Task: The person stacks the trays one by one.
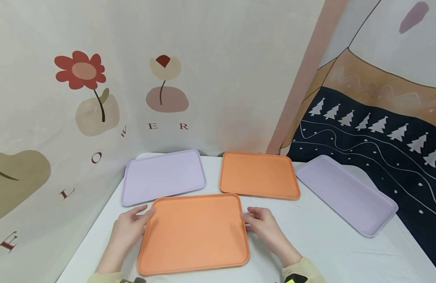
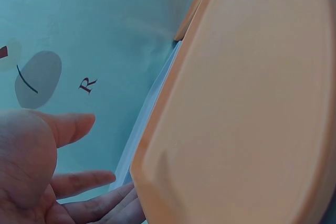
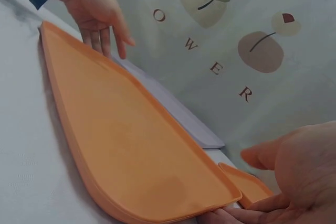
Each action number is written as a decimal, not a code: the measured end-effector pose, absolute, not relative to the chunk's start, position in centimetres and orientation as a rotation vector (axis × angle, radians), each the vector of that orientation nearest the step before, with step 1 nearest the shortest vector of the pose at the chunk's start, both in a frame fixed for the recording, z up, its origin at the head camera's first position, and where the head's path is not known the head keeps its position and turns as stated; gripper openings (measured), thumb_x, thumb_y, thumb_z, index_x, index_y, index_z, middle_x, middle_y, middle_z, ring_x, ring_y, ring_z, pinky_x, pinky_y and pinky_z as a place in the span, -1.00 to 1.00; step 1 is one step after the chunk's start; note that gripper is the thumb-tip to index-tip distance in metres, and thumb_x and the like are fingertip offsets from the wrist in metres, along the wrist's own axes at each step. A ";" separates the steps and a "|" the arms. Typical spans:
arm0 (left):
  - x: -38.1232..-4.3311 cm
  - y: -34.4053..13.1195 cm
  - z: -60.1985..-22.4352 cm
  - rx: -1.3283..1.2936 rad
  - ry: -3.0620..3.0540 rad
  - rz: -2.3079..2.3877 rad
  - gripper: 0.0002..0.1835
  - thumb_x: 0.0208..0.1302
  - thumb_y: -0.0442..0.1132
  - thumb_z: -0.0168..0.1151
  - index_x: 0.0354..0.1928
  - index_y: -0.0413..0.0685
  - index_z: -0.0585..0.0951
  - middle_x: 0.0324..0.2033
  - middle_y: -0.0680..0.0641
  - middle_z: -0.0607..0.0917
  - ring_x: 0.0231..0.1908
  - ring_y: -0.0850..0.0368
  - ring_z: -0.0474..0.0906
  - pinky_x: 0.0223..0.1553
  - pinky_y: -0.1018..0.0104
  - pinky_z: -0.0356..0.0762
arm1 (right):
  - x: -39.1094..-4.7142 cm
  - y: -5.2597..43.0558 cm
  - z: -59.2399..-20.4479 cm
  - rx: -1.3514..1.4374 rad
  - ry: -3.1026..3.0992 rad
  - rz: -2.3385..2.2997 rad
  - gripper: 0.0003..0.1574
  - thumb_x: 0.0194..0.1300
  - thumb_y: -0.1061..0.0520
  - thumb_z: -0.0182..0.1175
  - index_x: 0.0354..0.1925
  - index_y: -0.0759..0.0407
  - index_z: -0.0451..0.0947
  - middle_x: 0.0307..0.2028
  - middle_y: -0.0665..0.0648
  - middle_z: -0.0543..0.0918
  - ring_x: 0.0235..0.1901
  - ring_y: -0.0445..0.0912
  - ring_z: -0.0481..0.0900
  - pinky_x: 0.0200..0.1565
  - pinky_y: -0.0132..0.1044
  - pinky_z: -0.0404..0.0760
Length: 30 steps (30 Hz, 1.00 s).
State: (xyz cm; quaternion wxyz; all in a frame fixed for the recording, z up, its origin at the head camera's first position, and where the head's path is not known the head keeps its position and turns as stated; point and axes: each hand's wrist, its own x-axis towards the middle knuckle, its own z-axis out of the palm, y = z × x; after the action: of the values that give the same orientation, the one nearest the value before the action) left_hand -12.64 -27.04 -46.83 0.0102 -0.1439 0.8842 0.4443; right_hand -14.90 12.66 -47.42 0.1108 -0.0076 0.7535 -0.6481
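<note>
A large orange tray lies nearest to me on the white table, flanked by both hands. My left hand is at its left edge; in the left wrist view the thumb stands raised off the tray and the lower fingers reach its rim, their tips partly hidden. At the opposite edge is my right hand. Its fingertips touch the rim from outside and below in the right wrist view, while the thumb is lifted away. Neither hand curls around the tray.
Behind stand a lilac tray at left and a second orange tray beside it. Another lilac tray lies slanted at right. A printed cloth wall rises behind the white tabletop, and a dark tree-patterned cloth borders the right.
</note>
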 end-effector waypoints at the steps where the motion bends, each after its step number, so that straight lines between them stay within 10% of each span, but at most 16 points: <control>1: -12.7 -27.0 -46.8 -0.454 2.759 1.393 -0.20 0.50 0.23 0.25 0.40 -0.36 0.51 0.06 -0.41 0.72 -0.25 -0.07 0.81 -0.31 0.24 0.75 | -15.0 12.7 -47.4 -0.019 2.216 -1.900 -0.25 0.48 0.22 0.28 0.32 0.79 0.27 -0.04 0.39 0.72 0.00 0.19 0.73 -0.05 -0.03 0.79; 18: -13.2 -27.3 -47.1 -0.419 2.814 1.248 -0.31 0.53 0.23 0.20 0.16 -0.35 0.71 -0.06 -0.25 0.80 -0.09 -0.14 0.74 -0.06 -0.08 0.70 | -15.6 12.4 -47.3 0.057 2.264 -1.838 -0.43 0.33 0.39 0.31 0.20 0.73 0.44 -0.12 0.34 0.69 -0.16 0.03 0.73 -0.12 -0.09 0.80; 30: -13.5 -27.5 -47.7 -0.439 2.666 1.501 -0.56 0.57 -0.21 0.19 0.15 -0.55 0.63 -0.03 -0.39 0.75 -0.23 0.06 0.73 -0.34 0.30 0.73 | -15.7 12.0 -47.8 0.037 2.376 -1.755 -0.58 0.30 0.46 0.30 0.12 0.64 0.58 -0.19 0.24 0.72 -0.22 -0.03 0.73 -0.21 -0.19 0.80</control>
State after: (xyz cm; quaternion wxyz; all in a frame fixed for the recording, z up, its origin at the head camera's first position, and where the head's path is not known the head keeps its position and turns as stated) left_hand -13.50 -27.48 -47.74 0.0251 -0.1420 0.8623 0.4855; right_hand -15.71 12.04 -47.83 0.0934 0.0124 0.8008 -0.5915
